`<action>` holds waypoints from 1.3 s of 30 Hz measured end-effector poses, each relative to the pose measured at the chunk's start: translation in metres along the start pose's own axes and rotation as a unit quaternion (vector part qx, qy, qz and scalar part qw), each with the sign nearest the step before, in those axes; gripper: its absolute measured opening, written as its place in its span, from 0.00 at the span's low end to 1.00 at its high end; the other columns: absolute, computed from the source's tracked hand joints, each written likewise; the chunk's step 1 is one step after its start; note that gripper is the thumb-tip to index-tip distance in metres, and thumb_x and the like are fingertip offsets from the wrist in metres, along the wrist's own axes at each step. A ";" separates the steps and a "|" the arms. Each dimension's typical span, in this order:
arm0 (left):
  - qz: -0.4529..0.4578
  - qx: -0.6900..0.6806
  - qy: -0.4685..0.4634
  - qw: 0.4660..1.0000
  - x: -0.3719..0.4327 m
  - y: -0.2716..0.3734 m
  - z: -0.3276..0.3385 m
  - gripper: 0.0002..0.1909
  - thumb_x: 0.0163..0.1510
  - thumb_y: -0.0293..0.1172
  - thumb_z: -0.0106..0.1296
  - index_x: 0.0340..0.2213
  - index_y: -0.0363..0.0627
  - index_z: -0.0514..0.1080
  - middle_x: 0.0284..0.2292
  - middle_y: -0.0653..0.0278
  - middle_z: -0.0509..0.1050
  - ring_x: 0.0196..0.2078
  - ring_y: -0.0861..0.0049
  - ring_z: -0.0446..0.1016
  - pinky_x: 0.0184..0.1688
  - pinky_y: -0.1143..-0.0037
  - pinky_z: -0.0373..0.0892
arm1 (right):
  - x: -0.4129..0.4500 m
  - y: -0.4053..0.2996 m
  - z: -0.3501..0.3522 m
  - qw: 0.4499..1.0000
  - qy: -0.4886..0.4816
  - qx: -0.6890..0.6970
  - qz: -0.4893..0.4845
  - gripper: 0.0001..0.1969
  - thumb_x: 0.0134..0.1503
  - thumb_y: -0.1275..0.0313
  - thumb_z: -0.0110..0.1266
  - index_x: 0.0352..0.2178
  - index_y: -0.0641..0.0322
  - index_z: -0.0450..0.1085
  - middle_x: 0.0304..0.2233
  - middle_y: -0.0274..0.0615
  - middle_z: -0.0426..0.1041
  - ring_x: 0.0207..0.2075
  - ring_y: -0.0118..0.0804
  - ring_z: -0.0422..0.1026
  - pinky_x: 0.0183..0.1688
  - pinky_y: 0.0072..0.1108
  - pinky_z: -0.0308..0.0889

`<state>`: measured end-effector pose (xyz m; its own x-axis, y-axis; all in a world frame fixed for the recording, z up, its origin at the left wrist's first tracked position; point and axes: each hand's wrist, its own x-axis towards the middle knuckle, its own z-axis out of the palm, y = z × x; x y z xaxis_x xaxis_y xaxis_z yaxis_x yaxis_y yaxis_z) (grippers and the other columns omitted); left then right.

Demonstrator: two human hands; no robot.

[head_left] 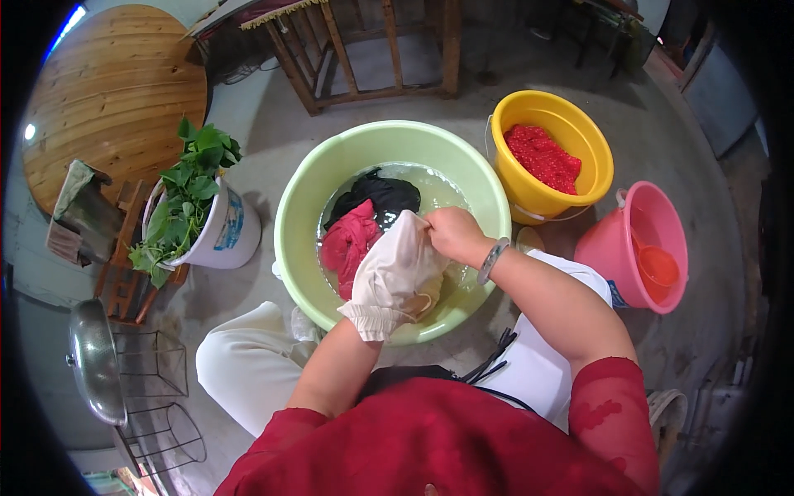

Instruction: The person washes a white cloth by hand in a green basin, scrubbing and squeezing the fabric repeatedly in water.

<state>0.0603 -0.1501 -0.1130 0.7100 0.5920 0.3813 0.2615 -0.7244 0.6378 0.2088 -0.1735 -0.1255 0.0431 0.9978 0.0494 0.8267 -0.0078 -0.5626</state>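
A large light-green plastic basin [298, 186] with water stands before me. Over it is a wet white garment [388, 266] with an elastic, gathered edge. My left hand [403, 248] is inside this garment, its fingers hidden by the cloth, and the gathered edge lies around my wrist. My right hand [456, 234], with a bangle on its wrist, is closed on the garment's upper right part. Left of the garment, a pink-red cloth [350, 242] lies in the water. Behind that cloth is a black one [384, 192], partly submerged.
A yellow bucket [505, 161] holding red cloth [543, 158] stands right of the basin, near a pink bucket [589, 239] with a red dipper [657, 266]. At left are a white bucket [245, 239] of leafy greens, a metal lid [96, 363] and wire racks [164, 434].
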 end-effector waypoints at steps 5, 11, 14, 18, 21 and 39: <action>-0.092 -0.105 -0.017 0.990 -0.020 -0.024 0.002 0.11 0.41 0.24 0.49 0.30 0.40 0.62 0.23 0.60 0.67 0.26 0.71 0.69 0.26 0.77 0.64 | 0.010 -0.020 -0.001 0.968 0.069 0.215 0.114 0.06 0.42 0.77 0.42 0.20 0.66 0.67 0.19 0.48 0.69 0.23 0.43 0.69 0.29 0.29 0.64; -0.191 -0.187 -0.020 0.963 -0.021 -0.048 0.020 0.11 0.41 0.23 0.48 0.31 0.40 0.63 0.23 0.60 0.68 0.26 0.71 0.69 0.26 0.78 0.64 | -0.015 -0.067 0.008 0.828 -0.144 0.537 0.078 0.08 0.50 0.76 0.41 0.28 0.64 0.68 0.22 0.31 0.69 0.23 0.22 0.66 0.26 0.15 0.63; -0.182 -0.180 -0.022 0.966 -0.018 -0.047 0.019 0.11 0.40 0.23 0.48 0.30 0.40 0.63 0.23 0.60 0.68 0.26 0.71 0.69 0.26 0.78 0.64 | -0.028 -0.089 -0.003 0.849 -0.151 0.507 0.013 0.08 0.50 0.76 0.43 0.27 0.64 0.70 0.21 0.30 0.68 0.22 0.19 0.64 0.24 0.14 0.61; -0.152 -0.175 -0.036 0.972 -0.004 -0.045 0.025 0.10 0.40 0.23 0.48 0.29 0.40 0.64 0.23 0.60 0.68 0.26 0.71 0.69 0.26 0.78 0.64 | -0.033 -0.084 -0.011 0.812 -0.237 0.531 0.048 0.07 0.48 0.77 0.45 0.28 0.67 0.69 0.20 0.29 0.67 0.22 0.17 0.63 0.25 0.12 0.60; -0.136 -0.176 -0.051 0.973 0.003 -0.047 0.030 0.10 0.40 0.24 0.48 0.29 0.40 0.64 0.22 0.60 0.68 0.26 0.71 0.69 0.26 0.78 0.64 | -0.037 -0.086 -0.015 0.822 -0.283 0.494 -0.004 0.08 0.46 0.77 0.45 0.28 0.69 0.69 0.21 0.30 0.68 0.23 0.18 0.64 0.26 0.14 0.61; -0.094 -0.172 -0.116 0.974 0.000 -0.049 0.015 0.08 0.39 0.25 0.48 0.26 0.40 0.65 0.22 0.61 0.68 0.26 0.72 0.69 0.26 0.78 0.63 | 0.004 -0.021 0.008 0.964 0.117 0.216 0.099 0.09 0.43 0.75 0.41 0.23 0.64 0.68 0.22 0.54 0.68 0.28 0.52 0.67 0.32 0.33 0.62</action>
<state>0.0569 -0.1201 -0.1542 0.8096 0.5782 0.1011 0.1944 -0.4265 0.8833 0.1866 -0.1684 -0.1202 0.3431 0.9372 0.0632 0.4814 -0.1177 -0.8686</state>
